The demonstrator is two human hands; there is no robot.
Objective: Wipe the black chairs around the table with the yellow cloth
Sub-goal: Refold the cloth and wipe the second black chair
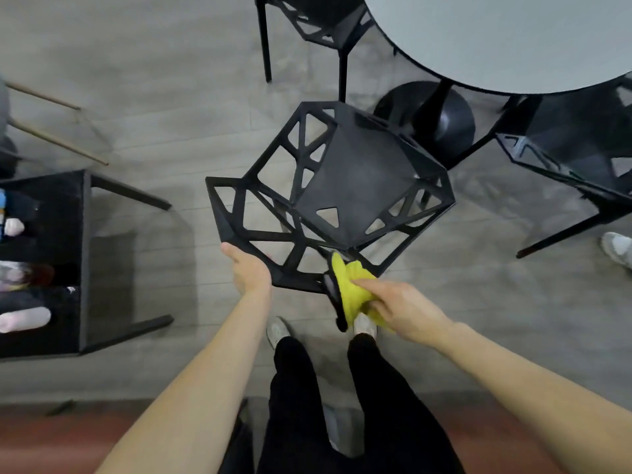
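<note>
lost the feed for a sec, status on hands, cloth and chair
Left hand grips the near black chair at its backrest rim. Right hand holds the yellow cloth against that rim. Nothing in the way.

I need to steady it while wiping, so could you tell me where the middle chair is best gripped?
Grip the chair's open-frame back rim from the near side, as the left hand does; its thin bars and gaps let fingers wrap round.
</note>
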